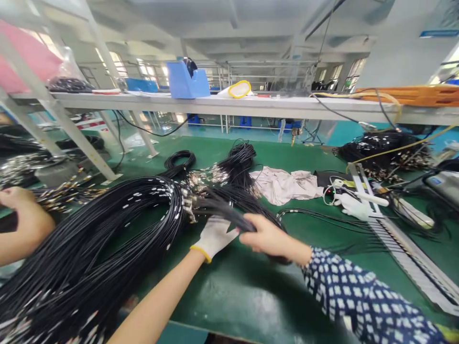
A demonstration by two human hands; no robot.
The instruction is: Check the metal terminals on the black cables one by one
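Observation:
My right hand (263, 236), bare with a dark patterned sleeve, is closed around a bundle of black cables (229, 214). The bundle points up and left and is blurred by motion. Just left of it, my left hand (215, 235) wears a white glove with a yellow cuff. Its thumb is spread toward the right hand, and its fingertips are partly hidden by the bundle. Beyond both hands lie more black cables (238, 165) with metal ends. A large looped bundle of black cables (143, 215) with white tags lies left of my left hand.
Another person's hand (27, 222) is at the far left. On the green table (247, 296) lie a crumpled pale cloth (287, 185), a metal slotted rail (409, 253), a white glove (353, 206) and a cable heap (385, 150). A shelf (265, 107) crosses behind, holding a blue tape dispenser (186, 81).

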